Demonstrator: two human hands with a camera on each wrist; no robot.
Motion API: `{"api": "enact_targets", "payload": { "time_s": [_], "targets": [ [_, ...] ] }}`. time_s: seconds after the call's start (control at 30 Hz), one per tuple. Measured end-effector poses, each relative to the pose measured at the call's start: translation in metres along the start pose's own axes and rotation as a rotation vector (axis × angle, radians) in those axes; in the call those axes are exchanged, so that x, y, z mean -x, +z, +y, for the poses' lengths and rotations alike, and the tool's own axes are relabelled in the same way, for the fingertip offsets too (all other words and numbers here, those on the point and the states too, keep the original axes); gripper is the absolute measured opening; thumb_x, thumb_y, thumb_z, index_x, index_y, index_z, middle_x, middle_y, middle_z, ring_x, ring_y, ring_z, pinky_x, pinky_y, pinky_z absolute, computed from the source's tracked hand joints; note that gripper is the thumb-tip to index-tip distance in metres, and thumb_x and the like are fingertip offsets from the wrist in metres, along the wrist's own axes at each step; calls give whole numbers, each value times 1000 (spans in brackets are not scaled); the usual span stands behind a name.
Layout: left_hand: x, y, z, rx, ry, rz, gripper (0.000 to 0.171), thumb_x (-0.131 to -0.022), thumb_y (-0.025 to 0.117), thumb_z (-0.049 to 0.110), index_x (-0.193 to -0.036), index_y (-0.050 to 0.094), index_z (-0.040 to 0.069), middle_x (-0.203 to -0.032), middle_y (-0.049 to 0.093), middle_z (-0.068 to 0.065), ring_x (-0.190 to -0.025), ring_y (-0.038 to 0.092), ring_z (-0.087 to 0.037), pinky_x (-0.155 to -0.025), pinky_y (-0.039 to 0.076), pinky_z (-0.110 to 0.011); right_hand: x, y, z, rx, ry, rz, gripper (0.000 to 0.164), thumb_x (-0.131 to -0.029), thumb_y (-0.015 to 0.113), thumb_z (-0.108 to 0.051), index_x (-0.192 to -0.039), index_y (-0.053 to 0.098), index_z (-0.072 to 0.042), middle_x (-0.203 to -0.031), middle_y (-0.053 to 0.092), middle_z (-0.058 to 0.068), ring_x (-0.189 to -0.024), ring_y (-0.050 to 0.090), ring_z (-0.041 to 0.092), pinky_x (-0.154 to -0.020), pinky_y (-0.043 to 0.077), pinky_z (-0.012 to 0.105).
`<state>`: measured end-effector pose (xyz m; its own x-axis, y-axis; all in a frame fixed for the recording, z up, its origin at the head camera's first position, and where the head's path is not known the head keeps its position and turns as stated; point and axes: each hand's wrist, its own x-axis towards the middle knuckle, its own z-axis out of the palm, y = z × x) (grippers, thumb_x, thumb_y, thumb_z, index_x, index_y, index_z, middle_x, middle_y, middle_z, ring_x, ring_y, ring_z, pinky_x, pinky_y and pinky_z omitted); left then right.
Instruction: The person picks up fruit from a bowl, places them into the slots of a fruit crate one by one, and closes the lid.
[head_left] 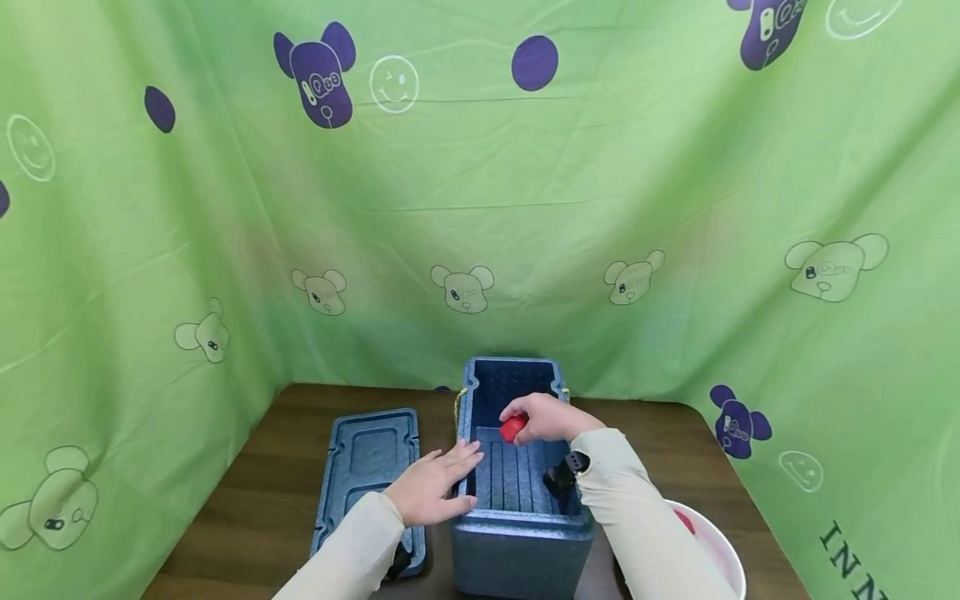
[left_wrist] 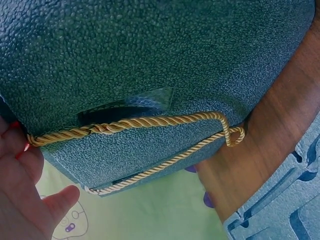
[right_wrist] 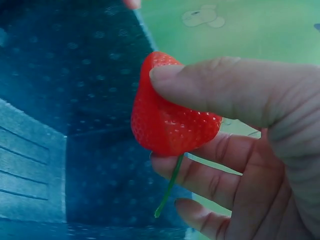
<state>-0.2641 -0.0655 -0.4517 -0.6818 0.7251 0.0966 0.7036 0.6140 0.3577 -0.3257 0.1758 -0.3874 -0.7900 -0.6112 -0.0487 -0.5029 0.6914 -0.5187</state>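
A red strawberry point(right_wrist: 175, 115) with a green stem is pinched between the thumb and fingers of my right hand point(head_left: 547, 417). In the head view that hand is over the opening of a dark blue foam box point(head_left: 521, 550), whose ribbed floor shows below. My left hand point(head_left: 435, 487) lies at the box's left rim with its fingers extended and nothing gripped. Along the box's outer side, in the left wrist view, runs a gold twisted rope point(left_wrist: 150, 121). Beside the left forearm lies the matching blue lid point(head_left: 372, 450).
A white bowl point(head_left: 723, 550) with something red inside stands at the right, partly behind my right sleeve. Brown wood tabletop point(head_left: 247, 483) lies under everything. A green printed curtain point(head_left: 465, 183) encloses the back and sides.
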Motion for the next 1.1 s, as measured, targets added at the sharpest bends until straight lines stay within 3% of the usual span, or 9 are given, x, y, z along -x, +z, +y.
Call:
{"api": "enact_targets", "payload": {
  "time_s": [0.5,1.1],
  "targets": [
    [1,1,-3,7,-2,1,62,-94,47,40,-147,39,8,-154,31,-4,-142,25,-20,-109,27,-53,-6,26,12,-89,28,-10,33,-70,73,2,-103,68,3,-88,68,4,-72,53,5,-67,46,21],
    [-1,-1,-3,18,-8,-40,64,-96,43,46,-149,35,10,-155,27,-2,-143,22,-19,-110,25,-52,-11,42,19,-156,51,-51,37,-70,73,2,-105,66,9,-88,68,5,-72,54,6,-66,47,22]
  ]
}}
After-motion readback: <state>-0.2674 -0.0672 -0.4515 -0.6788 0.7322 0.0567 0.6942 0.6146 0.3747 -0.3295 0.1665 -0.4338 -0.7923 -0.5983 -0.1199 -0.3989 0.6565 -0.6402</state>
